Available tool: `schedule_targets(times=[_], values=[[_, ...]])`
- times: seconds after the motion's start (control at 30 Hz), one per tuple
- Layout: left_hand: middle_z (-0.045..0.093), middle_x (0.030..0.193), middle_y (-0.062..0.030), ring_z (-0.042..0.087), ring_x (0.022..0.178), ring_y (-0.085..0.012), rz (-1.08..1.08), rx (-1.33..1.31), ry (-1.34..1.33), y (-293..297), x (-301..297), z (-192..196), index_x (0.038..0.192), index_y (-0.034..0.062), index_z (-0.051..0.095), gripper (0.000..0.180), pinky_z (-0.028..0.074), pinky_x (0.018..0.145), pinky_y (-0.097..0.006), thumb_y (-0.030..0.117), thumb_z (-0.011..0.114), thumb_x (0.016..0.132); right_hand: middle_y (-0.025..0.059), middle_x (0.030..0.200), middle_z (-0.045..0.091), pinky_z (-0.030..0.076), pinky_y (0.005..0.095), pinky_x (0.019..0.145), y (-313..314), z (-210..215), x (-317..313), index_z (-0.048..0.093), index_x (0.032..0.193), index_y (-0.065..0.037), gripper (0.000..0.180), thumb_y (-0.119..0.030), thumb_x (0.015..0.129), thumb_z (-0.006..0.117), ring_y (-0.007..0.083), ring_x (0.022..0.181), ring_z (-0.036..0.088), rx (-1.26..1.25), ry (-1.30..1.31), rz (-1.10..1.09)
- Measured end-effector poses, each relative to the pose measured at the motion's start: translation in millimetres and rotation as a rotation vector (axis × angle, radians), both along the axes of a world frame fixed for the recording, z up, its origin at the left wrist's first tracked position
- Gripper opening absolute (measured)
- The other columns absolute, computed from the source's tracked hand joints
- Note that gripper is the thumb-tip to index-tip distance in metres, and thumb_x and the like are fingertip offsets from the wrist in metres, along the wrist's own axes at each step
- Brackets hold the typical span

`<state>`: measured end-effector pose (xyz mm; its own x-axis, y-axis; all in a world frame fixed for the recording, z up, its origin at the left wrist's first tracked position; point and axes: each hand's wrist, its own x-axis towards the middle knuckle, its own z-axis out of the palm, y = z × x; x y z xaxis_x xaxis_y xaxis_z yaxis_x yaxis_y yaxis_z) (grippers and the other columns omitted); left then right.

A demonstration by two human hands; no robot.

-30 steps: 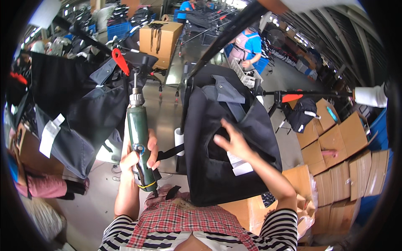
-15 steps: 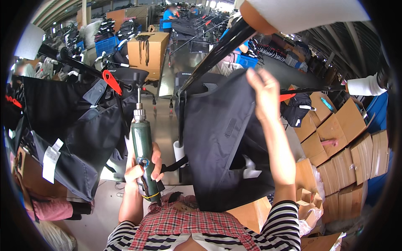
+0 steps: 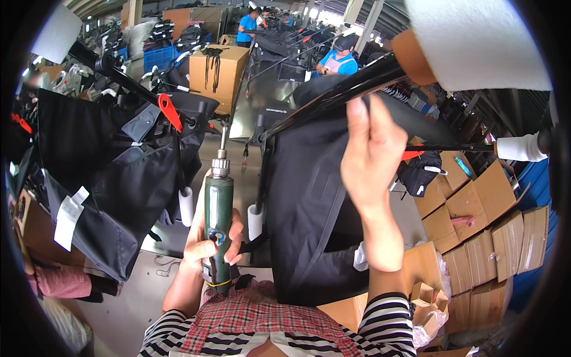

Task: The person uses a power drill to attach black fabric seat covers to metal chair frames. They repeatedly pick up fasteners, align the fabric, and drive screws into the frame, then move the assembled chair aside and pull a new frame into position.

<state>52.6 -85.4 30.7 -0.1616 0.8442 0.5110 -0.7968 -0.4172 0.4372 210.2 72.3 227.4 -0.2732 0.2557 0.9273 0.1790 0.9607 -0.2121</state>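
Observation:
A green power screwdriver [image 3: 219, 202] is gripped upright in my left hand [image 3: 200, 251], fingers wrapped round its body and the bit pointing up. My right hand [image 3: 376, 157] is raised to the upper edge of a black fabric panel [image 3: 306, 190], thumb and fingers closed on it, although the pinched edge is partly hidden. Just above those fingers slants a black tube [image 3: 339, 98] with a thick white-wrapped end. The panel hangs from this frame, with a white label near my right wrist. To the left, a second black fabric piece [image 3: 113, 208] hangs from another tube.
Red levers [image 3: 169, 112] sit on the tubes. A cardboard box [image 3: 217, 74] with black straps stands beyond the frames. Flattened and opened cartons [image 3: 476, 202] crowd the right. Farther off, a person in blue [image 3: 339, 59] works among racks; another person's checked sleeve [image 3: 62, 279] shows at left.
My right hand has come nearer the slanting tube, with the fabric edge drawn up toward it. The screwdriver appears slightly farther right and lower. The whole view has shifted a little.

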Motion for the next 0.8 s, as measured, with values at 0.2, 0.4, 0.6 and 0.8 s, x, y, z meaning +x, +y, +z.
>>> schedule_targets(times=[0.2,0.4,0.6,0.8], values=[[0.051,0.097,-0.0198,0.061,0.06,-0.0251,-0.029,-0.018,0.004,-6,3,5,0.145,0.0039,0.026,0.086,0.055,0.051,-0.039,0.012,0.078,0.078,0.0149,0.074,0.066,0.049,0.0275,0.058,-3,-12,-3,0.068,0.104,0.006,0.014,0.001,0.09,0.067,0.0196,0.059,0.064,0.102,0.11,0.086],[0.05,0.095,-0.0193,0.06,0.058,-0.0251,-0.019,-0.017,0.039,-7,-5,10,0.152,0.0122,0.017,0.097,0.055,0.05,-0.039,0.011,0.078,0.077,0.0136,0.068,0.061,0.045,0.0277,0.054,10,11,-2,0.066,0.098,0.006,0.01,0.004,0.089,0.066,0.0164,0.055,0.056,0.125,0.029,0.08],[0.051,0.091,-0.0189,0.059,0.055,-0.0223,-0.013,0.001,0.087,-10,-8,19,0.158,0.0267,-0.011,0.12,0.052,0.049,-0.034,0.012,0.077,0.077,0.0137,0.07,0.058,0.043,0.0282,0.056,7,1,8,0.062,0.101,0.007,0.01,0.001,0.093,0.063,0.0201,0.057,0.055,0.066,-0.07,0.156],[0.052,0.089,-0.0195,0.059,0.054,-0.0226,-0.02,-0.015,0.128,-8,-6,32,0.158,0.0258,-0.011,0.124,0.053,0.049,-0.034,0.011,0.079,0.074,-0.0016,0.068,0.053,0.034,0.0219,0.055,25,11,11,0.066,0.106,0.008,0.015,0.0,0.096,0.059,0.0047,0.061,0.042,0.113,-0.097,0.313]])
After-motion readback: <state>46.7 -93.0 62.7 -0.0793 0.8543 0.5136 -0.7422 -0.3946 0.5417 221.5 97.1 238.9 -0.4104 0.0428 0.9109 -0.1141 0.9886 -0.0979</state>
